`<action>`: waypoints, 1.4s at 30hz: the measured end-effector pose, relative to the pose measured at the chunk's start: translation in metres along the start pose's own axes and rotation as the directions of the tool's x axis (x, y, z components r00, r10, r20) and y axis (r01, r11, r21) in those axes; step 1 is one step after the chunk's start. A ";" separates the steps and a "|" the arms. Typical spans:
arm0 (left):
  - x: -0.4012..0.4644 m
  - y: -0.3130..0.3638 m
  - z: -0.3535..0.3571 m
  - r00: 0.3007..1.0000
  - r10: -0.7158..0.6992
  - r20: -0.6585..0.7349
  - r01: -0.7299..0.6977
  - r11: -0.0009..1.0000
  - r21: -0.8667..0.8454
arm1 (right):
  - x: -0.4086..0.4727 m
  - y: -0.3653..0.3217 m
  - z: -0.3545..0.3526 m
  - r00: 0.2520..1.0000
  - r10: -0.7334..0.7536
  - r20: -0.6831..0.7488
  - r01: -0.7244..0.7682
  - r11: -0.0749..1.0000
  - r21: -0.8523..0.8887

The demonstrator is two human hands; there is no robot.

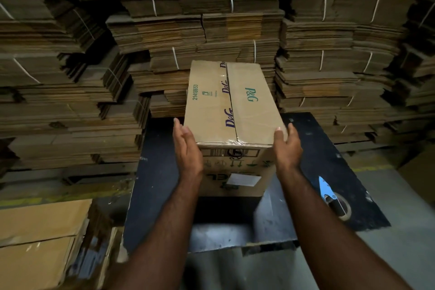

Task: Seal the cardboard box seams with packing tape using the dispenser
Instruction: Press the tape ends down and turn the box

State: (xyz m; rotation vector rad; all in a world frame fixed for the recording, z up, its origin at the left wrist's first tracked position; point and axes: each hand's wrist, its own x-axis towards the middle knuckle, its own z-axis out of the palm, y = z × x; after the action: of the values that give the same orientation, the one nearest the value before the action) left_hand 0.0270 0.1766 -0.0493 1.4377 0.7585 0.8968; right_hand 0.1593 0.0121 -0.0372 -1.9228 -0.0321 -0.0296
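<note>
Both hands, left (188,148) and right (288,146), flat-fingered, seemingly press the "P&G"-printed box (231,103) numbered 21418653.

Warehouse: walls of bundled flat cardboard stacks (70,92)

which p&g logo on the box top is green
The P&G logo alone on the right flap of the box; the others, along the centre seam, are purple.

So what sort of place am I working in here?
Most likely a packing warehouse or carton store. Tied bundles of flat cardboard are stacked high all around, a taped box sits on a dark table, and a tape dispenser lies on it.
</note>
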 end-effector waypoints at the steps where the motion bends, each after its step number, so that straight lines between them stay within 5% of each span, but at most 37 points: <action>1: -0.001 0.000 0.000 1.000 -0.019 0.001 0.019 1.000 -0.024 | -0.002 0.000 0.000 1.000 0.003 0.002 -0.003 1.000 -0.001; 8: 0.001 -0.002 -0.029 0.992 -0.098 0.079 0.084 0.982 0.171 | -0.002 -0.005 -0.019 0.991 -0.022 0.130 0.038 0.992 -0.120; 12: 0.028 0.013 -0.060 0.991 -0.109 0.081 0.076 0.939 0.334 | 0.002 -0.005 -0.039 0.996 0.066 0.055 -0.051 0.967 -0.249; 18: 0.064 0.051 -0.034 0.977 -0.099 0.189 -0.047 0.765 0.643 | 0.025 -0.028 -0.031 0.963 -0.057 0.265 0.162 0.905 -0.394; 21: 0.067 0.061 -0.010 0.969 -0.130 0.209 -0.084 0.623 0.778 | 0.039 -0.034 -0.022 0.956 -0.046 0.288 0.201 0.820 -0.537; 25: 0.064 0.068 0.007 0.984 -0.022 0.178 -0.166 0.265 0.950 | 0.028 -0.044 -0.026 0.936 -0.085 0.341 0.315 0.631 -0.709; 30: 0.094 0.064 0.015 0.985 -0.088 0.147 -0.137 0.108 0.985 | -0.034 -0.044 -0.030 0.869 -0.155 0.470 0.473 0.541 -0.696; 33: 0.114 0.065 0.026 0.961 -0.204 0.185 -0.166 0.109 0.980 | -0.070 -0.054 -0.021 0.747 -0.188 0.638 0.600 0.604 -0.525; 36: 0.129 0.063 0.033 0.924 -0.177 0.338 -0.305 0.188 0.934 | -0.071 -0.068 -0.006 0.620 -0.170 0.766 0.623 0.700 -0.350; 42: 0.067 0.069 0.026 0.838 -0.023 0.545 -0.490 0.405 0.772 | 0.038 -0.096 0.035 0.747 -0.365 0.555 0.577 0.771 -0.269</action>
State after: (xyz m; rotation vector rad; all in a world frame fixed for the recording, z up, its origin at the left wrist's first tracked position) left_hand 0.0780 0.2177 0.0257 2.6989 0.6476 0.2099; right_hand 0.1938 0.0781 0.0425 -2.2673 -0.9428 0.0965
